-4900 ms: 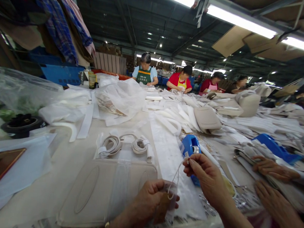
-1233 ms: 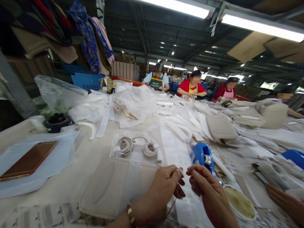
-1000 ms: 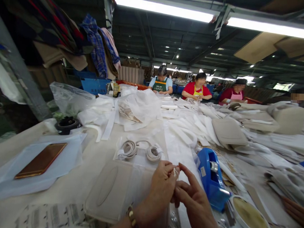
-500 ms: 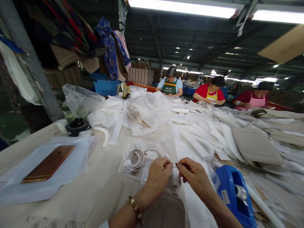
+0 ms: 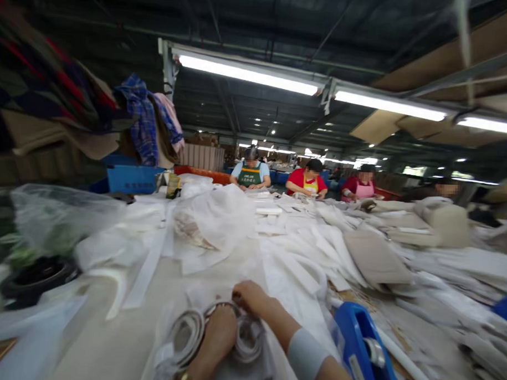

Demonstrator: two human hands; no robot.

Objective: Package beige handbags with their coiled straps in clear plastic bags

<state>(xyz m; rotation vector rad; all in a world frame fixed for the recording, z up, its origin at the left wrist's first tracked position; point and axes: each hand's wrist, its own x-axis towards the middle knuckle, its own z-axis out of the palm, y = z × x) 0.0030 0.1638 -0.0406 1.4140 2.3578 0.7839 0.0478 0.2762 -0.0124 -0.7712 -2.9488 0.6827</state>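
Observation:
Two coils of light grey strap lie close in front of me, a left coil (image 5: 186, 334) and a right coil (image 5: 248, 342). My left hand (image 5: 221, 327) is between them, curled downward at a curved stretch of strap; its fingertips are hidden, as is whatever they grip. Just beyond the right coil, my right hand (image 5: 250, 297) is closed, its fingers bent in near the top of the strap. Motion blur hides anything small in it. Clear plastic wrapping surrounds the coils.
A blue plastic jug-like container (image 5: 366, 352) stands to my right. White sheets and strips (image 5: 310, 242) and beige padded pieces (image 5: 376, 258) cover the table's right side. A plastic bag (image 5: 219, 219) lies ahead, a black round object (image 5: 38, 279) left. Several people work across the table.
My view has tilted up and turned right. My hands have left their pinching position side by side; the left is now over the strap, the right bent in beyond it. The second coil shows now.

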